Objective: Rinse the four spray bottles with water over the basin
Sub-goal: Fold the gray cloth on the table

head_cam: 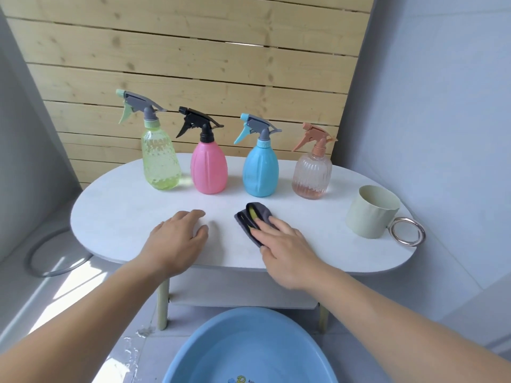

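The fingers (193, 217) of the left hand (177, 239) lie loosely spread and empty on the bare counter (124, 205). The fingers (265, 228) of the right hand (284, 250) are laid out straight on a folded dark cloth (253, 217) with something yellow-green tucked inside, pressing it flat and not gripping it. Behind both hands, toward the person and down on the floor, sits the blue basin (249, 349); whether it holds water cannot be told. Well beyond the fingertips the four bottles stand upright in a row, apart from one another and none of them touched. From left to right they are the green bottle (160, 164), the pink bottle (208, 170), the blue bottle (260, 172) and the ribbed clear bottle (312, 175). Off to the right of the right fingers stands a pale mug (370, 211) with a ring handle. All four look like thin plastic, so probably light and slightly yielding under a squeeze. The ribbed clear one seems to carry a little tinted liquid low down, which would add some weight. The smooth pink and blue bodies will likely turn slippery once wet. A safer hold is round the narrow neck just under the trigger head, or a full wrap round the belly, where the grooves and ribs give purchase.
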The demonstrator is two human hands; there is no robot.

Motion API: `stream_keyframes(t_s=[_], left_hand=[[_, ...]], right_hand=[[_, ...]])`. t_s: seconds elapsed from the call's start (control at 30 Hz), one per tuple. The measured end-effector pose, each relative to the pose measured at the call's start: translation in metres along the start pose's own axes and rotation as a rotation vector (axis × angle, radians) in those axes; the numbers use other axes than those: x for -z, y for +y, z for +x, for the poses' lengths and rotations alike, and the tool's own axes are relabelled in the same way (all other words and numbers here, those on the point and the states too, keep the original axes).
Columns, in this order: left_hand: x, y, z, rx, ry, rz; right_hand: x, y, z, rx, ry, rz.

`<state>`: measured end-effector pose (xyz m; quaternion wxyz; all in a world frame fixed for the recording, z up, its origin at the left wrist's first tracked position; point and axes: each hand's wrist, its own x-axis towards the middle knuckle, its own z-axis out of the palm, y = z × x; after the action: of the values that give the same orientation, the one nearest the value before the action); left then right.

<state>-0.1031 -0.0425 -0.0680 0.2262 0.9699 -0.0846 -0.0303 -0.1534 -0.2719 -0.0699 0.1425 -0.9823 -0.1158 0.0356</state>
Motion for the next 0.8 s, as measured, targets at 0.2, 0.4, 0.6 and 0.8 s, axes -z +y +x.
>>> stream_keyframes(t_s=[0.2,0.4,0.6,0.8], left_hand=[[0.026,-0.038,0.001,0.115,0.183,-0.101],[0.047,-0.111,-0.003,0.260,0.274,-0.071],[0.041,-0.138,-0.007,0.139,0.281,-0.075],[0.038,-0.123,-0.006,0.048,0.267,-0.154]], right_hand=[[-0.001,-0.042,0.051,0.043,-0.046,0.105],[-0.016,-0.103,0.104,0.196,-0.116,0.199],[-0.033,-0.119,0.116,0.190,0.191,0.320],[-0.038,-0.110,0.101,0.138,0.067,0.115]])
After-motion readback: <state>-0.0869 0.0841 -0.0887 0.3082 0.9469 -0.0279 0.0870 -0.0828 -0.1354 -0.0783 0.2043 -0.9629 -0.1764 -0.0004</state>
